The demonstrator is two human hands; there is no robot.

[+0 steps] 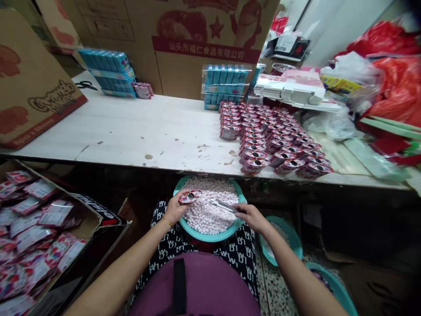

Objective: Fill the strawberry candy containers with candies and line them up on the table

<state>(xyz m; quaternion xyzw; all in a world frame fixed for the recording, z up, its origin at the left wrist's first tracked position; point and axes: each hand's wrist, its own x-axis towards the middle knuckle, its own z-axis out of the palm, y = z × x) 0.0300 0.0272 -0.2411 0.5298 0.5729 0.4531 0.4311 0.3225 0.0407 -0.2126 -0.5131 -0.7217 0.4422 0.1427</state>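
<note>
My left hand point(175, 210) grips a small red printed carton point(190, 197) with a dark round hole in its top, at the left side of a turquoise basin point(197, 232). The basin rests on my lap and is full of small white and pale pink candy-like pellets point(210, 221). My right hand point(251, 216) is closed round the end of a narrow silver metal scoop point(226, 206). Its far tip dips among the pellets; whether it carries any is hard to see. On the table edge beyond, rows of similar red cartons point(255, 164) stand upright with their holes upward.
At left, an open box point(95, 228) holds many flat red cartons. Large cardboard boxes point(131, 52) and wrapped blue packs point(225, 85) line the back of the white table point(158, 127). Another turquoise basin point(297, 245) sits on the floor at right. Plastic bags point(399, 83) crowd the right side.
</note>
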